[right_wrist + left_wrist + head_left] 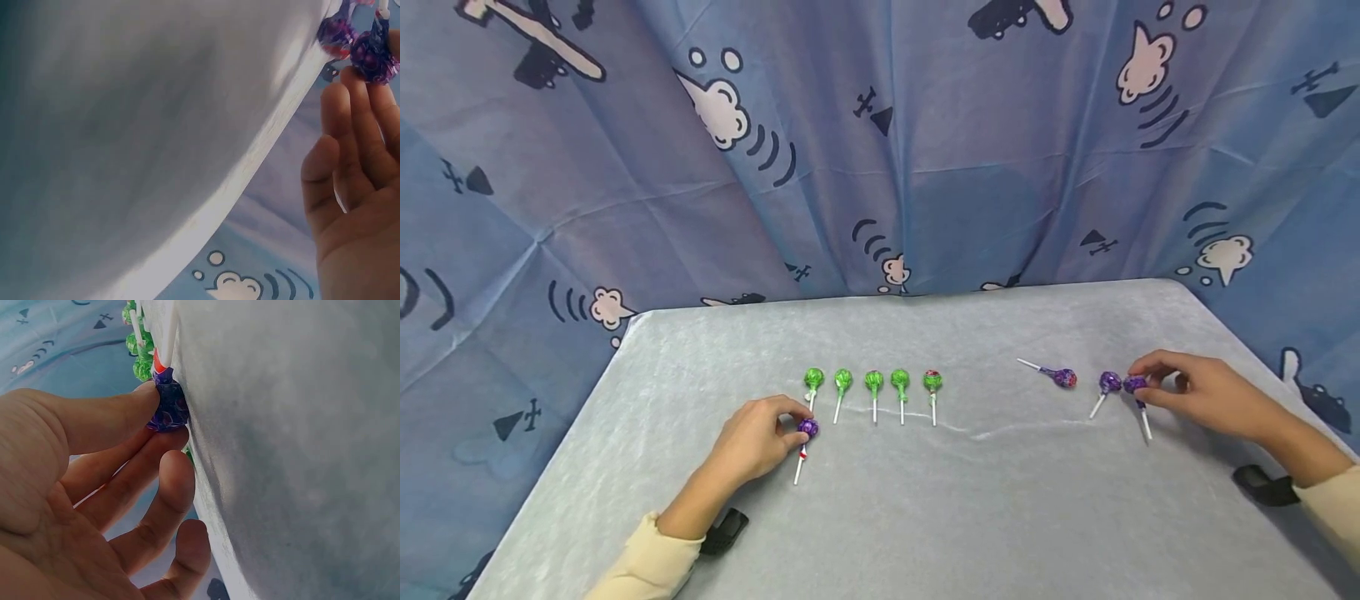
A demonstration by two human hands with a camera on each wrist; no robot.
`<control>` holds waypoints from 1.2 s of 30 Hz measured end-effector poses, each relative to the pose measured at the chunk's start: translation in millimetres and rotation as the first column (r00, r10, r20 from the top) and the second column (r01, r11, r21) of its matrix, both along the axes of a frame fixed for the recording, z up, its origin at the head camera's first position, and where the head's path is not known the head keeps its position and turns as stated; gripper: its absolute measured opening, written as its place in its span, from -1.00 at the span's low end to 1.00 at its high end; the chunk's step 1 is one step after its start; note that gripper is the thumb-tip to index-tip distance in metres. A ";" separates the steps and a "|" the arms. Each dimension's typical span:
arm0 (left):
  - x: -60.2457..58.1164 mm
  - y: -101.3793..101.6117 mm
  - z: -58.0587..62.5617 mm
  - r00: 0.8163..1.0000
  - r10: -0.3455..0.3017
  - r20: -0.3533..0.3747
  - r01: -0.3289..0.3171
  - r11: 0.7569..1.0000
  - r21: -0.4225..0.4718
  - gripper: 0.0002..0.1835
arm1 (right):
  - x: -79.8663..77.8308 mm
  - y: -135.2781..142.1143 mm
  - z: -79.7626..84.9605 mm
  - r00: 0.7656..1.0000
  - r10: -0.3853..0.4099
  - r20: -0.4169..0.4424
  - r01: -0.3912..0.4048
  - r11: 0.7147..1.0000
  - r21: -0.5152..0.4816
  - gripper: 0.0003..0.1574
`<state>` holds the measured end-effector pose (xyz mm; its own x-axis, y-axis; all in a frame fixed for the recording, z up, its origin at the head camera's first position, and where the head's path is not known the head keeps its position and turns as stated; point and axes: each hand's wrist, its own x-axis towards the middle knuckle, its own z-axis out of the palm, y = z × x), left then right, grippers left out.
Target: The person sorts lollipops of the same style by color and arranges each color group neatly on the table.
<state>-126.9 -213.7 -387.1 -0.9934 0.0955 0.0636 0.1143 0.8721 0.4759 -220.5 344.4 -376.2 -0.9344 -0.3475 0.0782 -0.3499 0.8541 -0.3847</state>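
Observation:
My left hand (754,444) pinches a purple-wrapped lollipop (808,428) by its candy head, between thumb and fingertips. Its white stick points toward the front of the table, and a red band shows at the stick's top. In the left wrist view the same lollipop (170,407) is close by the cloth, the other fingers loosely bent. At the right, my right hand (1213,394) holds another purple lollipop (1135,384) by the head, stick slanting forward. A second purple lollipop (1109,382) lies right beside it; in the right wrist view, both purple heads (374,57) show at the top corner.
Several green lollipops stand in a row, heads to the back, such as this middle one (874,381), just beyond my left hand. Another purple lollipop (1063,378) lies sideways, stick to the left. A white cloth covers the table (970,517); a blue patterned curtain (985,208) hangs behind.

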 end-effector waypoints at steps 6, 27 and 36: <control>0.6 -0.2 -0.6 0.999 -0.024 -0.036 0.024 1.000 -0.020 -0.78 | 2.7 -12.5 3.8 0.999 0.022 -0.035 -0.023 1.000 -0.013 -0.74; -5.6 -7.1 -2.5 1.000 0.001 -0.007 -0.001 1.000 -0.001 -0.77 | 1.1 -77.4 14.3 0.977 0.195 -0.086 -0.205 0.970 -0.130 -0.75; -3.6 -5.6 -0.8 1.000 0.013 0.014 -0.013 1.000 0.003 -0.77 | -2.9 -104.7 14.2 0.978 0.195 -0.069 -0.203 0.968 -0.145 -0.78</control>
<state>-130.5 -219.3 -387.9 -0.9953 0.0827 0.0504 0.0967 0.8719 0.4800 -223.4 239.7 -362.0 -0.8405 -0.5068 0.1917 -0.5307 0.6988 -0.4796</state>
